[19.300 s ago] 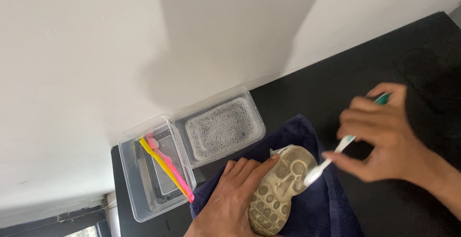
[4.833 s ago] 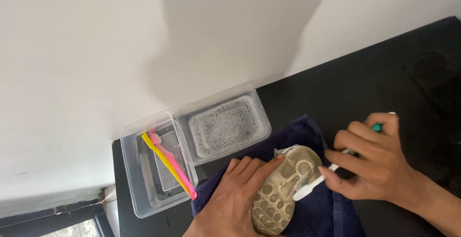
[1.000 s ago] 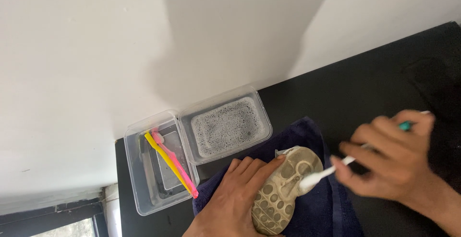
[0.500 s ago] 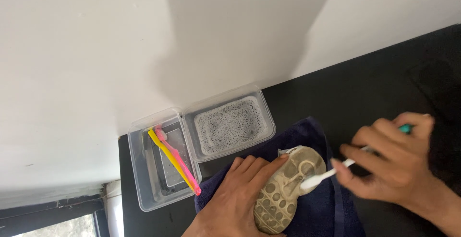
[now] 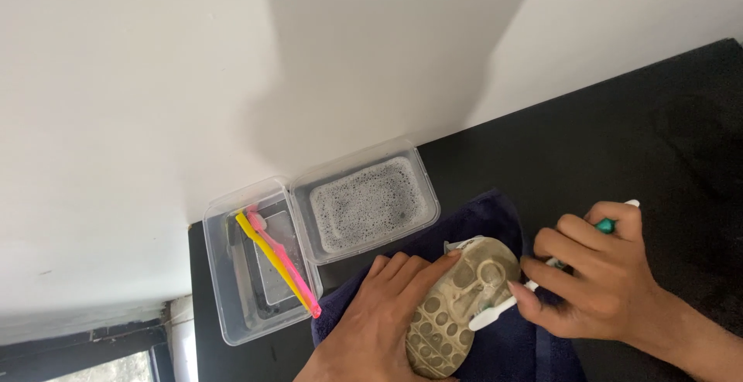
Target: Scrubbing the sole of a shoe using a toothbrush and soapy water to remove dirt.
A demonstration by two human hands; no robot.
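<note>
A: What condition is your workpiece in?

B: The shoe (image 5: 458, 304) lies sole up on a dark blue towel (image 5: 495, 223), near the table's front edge. Its tan sole shows round tread lugs with grime in the grooves.

A: And your surroundings?

B: You work at a black table (image 5: 619, 134) set against a white wall (image 5: 232, 65). Two clear plastic containers stand just beside the towel: the foam-filled container (image 5: 364, 205) nearer the shoe, and the side container (image 5: 255, 262) carrying a yellow toothbrush (image 5: 267, 256) and a pink toothbrush (image 5: 288, 270) across its rim.

A: Hand positions?

B: Your left hand (image 5: 379, 328) lies flat on the shoe, fingers (image 5: 418, 274) extended along its edge, pressing it down. Your right hand (image 5: 600, 277) has its fingers closed on a white toothbrush (image 5: 495, 314), whose head touches the sole.
</note>
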